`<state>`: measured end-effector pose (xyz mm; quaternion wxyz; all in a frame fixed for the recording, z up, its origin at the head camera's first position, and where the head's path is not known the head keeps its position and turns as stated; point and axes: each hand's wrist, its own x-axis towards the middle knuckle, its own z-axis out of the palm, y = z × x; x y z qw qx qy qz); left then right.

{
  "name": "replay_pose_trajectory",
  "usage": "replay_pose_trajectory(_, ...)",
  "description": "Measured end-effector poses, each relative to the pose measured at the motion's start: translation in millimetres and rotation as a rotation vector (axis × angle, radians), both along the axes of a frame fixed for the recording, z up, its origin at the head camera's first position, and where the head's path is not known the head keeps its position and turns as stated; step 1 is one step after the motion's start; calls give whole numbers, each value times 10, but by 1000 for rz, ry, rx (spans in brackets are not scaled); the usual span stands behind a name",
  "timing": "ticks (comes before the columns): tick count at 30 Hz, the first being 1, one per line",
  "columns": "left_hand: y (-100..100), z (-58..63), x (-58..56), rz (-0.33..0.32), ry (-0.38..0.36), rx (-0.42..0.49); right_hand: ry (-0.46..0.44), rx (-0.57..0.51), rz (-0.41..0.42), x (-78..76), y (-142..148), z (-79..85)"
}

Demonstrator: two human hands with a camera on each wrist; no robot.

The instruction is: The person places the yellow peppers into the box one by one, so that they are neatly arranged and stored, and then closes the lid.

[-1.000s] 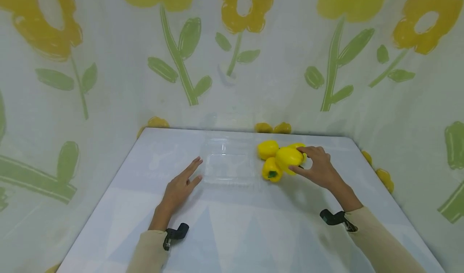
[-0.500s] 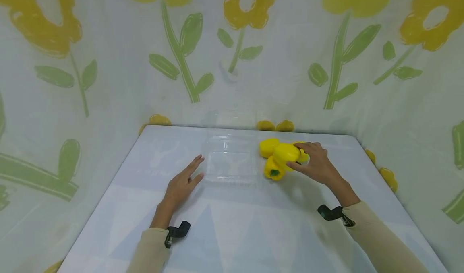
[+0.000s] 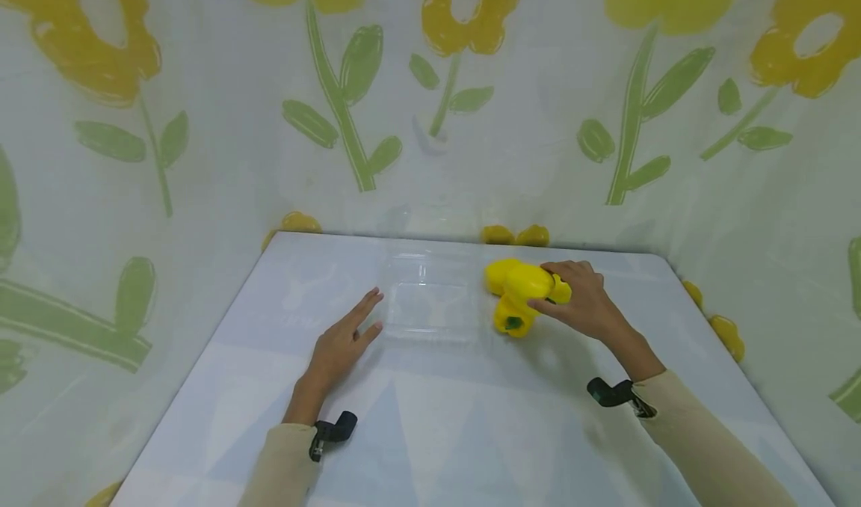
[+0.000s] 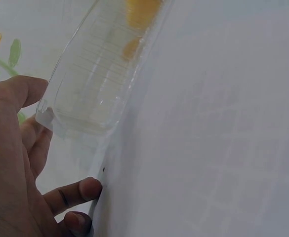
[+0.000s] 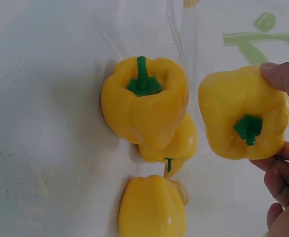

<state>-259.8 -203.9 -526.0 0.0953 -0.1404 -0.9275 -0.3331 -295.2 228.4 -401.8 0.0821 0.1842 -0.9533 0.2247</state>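
My right hand [image 3: 580, 297] pinches a yellow bell pepper [image 3: 528, 281] between thumb and fingers. In the right wrist view, the held pepper [image 5: 230, 111] shows its green stem toward the camera and hangs apart from the others. Beneath it lie more yellow peppers: a front one [image 3: 514, 318] with its stem facing me, one behind [image 3: 498, 271], and one to the right [image 3: 561, 290], partly covered. My left hand [image 3: 343, 346] has its fingers extended at the left side of a clear plastic container [image 3: 430, 305]. The left wrist view shows its fingertips right at the container's corner [image 4: 45, 114].
The container stands left of the peppers on a white table [image 3: 430, 425] with a pale blue triangle pattern. A curtain [image 3: 525, 118] printed with flowers rises behind the table's back edge and around its sides.
My right hand has carried the held pepper slightly left, over the other peppers toward the container. My left hand has stayed at the container's side. The head view has shifted a little.
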Motion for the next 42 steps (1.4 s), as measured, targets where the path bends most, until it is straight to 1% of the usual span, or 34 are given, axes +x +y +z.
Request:
replay_pose_trajectory(7, 5, 0, -9, -2, 8, 9, -6, -15, 5, -24, -60, 14)
replay_pose_trajectory(15, 33, -8, -10, -18, -5, 21, -13, -17, 5, -33, -112, 7)
replay_pose_trajectory(22, 27, 16, 4, -7, 4, 17, -31, -11, 10, -74, -179, 23)
replay_pose_trajectory(27, 9, -5, 7, 0, 3, 18, -37, -9, 23, -102, -221, 41)
replay_pose_trajectory(31, 36, -18, -15, -8, -6, 22, -45, -12, 24, -107, -200, 57)
replay_pose_trajectory(35, 57, -1, -28, -25, 8, 21, -29, -16, 33, -124, -193, 66)
replay_pose_trajectory(40, 37, 26, -3, -8, 9, 11, -33, -30, 64, -170, -231, 34)
replay_pose_trajectory(42, 31, 19, -4, -2, 9, 8, -37, -34, 69, -181, -245, 27)
